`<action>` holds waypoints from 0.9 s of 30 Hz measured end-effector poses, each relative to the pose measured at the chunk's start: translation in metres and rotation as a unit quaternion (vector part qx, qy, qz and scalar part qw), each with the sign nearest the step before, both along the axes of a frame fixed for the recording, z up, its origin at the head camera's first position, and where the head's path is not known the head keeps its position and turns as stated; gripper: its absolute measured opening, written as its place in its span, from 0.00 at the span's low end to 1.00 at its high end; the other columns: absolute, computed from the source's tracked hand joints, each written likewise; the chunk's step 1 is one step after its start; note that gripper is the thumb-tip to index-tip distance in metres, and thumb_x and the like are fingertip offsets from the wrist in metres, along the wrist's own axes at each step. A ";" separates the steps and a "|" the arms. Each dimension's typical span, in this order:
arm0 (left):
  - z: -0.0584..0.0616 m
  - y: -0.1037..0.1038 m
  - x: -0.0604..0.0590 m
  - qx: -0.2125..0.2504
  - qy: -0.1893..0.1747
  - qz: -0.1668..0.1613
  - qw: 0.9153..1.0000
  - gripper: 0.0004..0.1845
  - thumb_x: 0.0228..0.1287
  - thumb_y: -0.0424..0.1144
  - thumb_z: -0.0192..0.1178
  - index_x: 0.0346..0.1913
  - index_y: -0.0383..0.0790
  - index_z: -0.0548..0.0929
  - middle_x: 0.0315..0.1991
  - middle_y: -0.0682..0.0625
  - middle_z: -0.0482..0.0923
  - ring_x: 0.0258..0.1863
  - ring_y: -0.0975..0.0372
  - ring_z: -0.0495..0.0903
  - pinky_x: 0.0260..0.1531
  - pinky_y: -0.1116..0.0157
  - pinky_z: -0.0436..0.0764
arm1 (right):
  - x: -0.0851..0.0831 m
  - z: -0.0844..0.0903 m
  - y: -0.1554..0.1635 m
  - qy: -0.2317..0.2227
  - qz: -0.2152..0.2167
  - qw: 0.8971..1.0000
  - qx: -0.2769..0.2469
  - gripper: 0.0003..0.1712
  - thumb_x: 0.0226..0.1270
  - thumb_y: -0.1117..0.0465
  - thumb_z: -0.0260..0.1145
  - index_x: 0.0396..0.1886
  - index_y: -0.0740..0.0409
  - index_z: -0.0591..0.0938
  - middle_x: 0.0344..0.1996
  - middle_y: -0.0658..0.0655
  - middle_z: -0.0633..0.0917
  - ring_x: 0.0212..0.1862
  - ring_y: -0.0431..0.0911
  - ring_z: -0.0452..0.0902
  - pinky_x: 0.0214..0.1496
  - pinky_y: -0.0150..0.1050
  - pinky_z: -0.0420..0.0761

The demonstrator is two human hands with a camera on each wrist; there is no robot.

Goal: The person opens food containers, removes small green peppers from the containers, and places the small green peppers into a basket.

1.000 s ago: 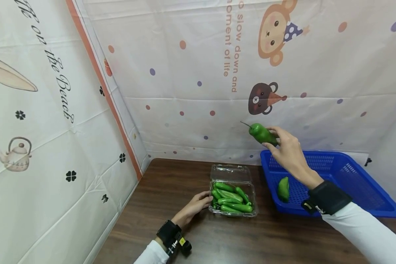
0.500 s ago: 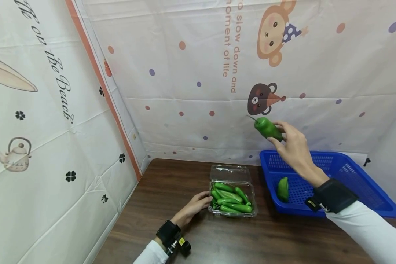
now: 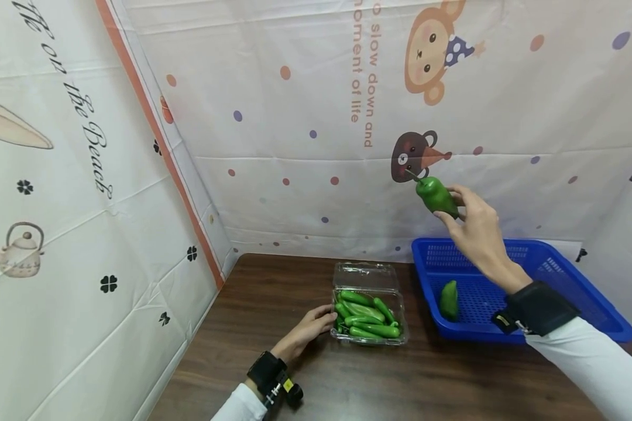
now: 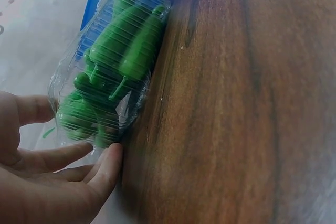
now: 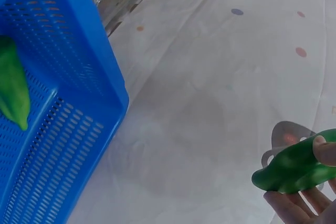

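"In the head view, what's the right hand (image 3: 476, 231) doing?"

"It holds a big green pepper (image 3: 436, 196) up in the air, not touching the blue basket (image 3: 563, 292). Another pepper (image 3: 449, 301) lies in that basket."

"And the left hand (image 3: 308, 328)?"

"It touches the left side of a clear box (image 3: 373, 341) on the counter (image 3: 358, 386). The lid (image 3: 367, 276) is up, and little green peppers (image 3: 366, 318) lie inside."

"What about the left wrist view?"

"Those fingers (image 4: 107, 169) are spread, pretty straight, and touch the box's end. They don't grip it. Maybe they help it stay put."

"And the right wrist view?"

"The thumb (image 5: 324, 150) is on top and the fingers are under, only as wide apart as the big pepper."

"So which step is it?"

"Moving one pepper, I think. Next needs a steady pinch, then a slow way down. Box or basket? I can't tell."
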State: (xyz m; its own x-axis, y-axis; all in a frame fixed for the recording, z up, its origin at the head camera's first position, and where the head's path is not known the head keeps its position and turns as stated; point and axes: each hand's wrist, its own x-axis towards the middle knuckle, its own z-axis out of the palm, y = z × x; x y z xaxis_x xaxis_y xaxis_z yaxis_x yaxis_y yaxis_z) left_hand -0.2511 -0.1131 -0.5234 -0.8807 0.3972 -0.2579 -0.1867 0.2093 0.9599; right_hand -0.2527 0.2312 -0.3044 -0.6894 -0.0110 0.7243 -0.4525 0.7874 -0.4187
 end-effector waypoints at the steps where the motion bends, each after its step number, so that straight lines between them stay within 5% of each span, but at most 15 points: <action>1: 0.000 0.000 0.000 0.000 0.001 0.000 1.000 0.35 0.78 0.50 0.55 0.78 0.33 0.62 0.76 0.31 0.62 0.71 0.39 0.70 0.73 0.43 0.71 | 0.000 0.001 0.001 0.001 -0.001 1.000 -0.002 0.30 0.66 0.69 0.72 0.66 0.67 0.75 0.54 0.74 0.82 0.53 0.67 0.81 0.51 0.66 0.86; 20: -0.002 -0.002 -0.003 0.007 0.005 -0.006 1.000 0.35 0.78 0.48 0.55 0.78 0.31 0.61 0.76 0.29 0.61 0.71 0.39 0.70 0.72 0.45 0.73 | 0.000 -0.006 0.022 -0.017 -0.029 0.999 -0.037 0.32 0.69 0.67 0.70 0.69 0.67 0.71 0.55 0.75 0.82 0.54 0.67 0.81 0.53 0.61 0.83; 27: -0.003 -0.002 -0.003 0.013 0.010 -0.006 1.000 0.35 0.78 0.48 0.55 0.77 0.30 0.61 0.76 0.29 0.61 0.71 0.39 0.70 0.72 0.45 0.73 | -0.001 -0.017 0.040 -0.047 -0.054 0.996 -0.043 0.33 0.74 0.62 0.66 0.73 0.69 0.66 0.55 0.79 0.80 0.54 0.72 0.79 0.50 0.67 0.82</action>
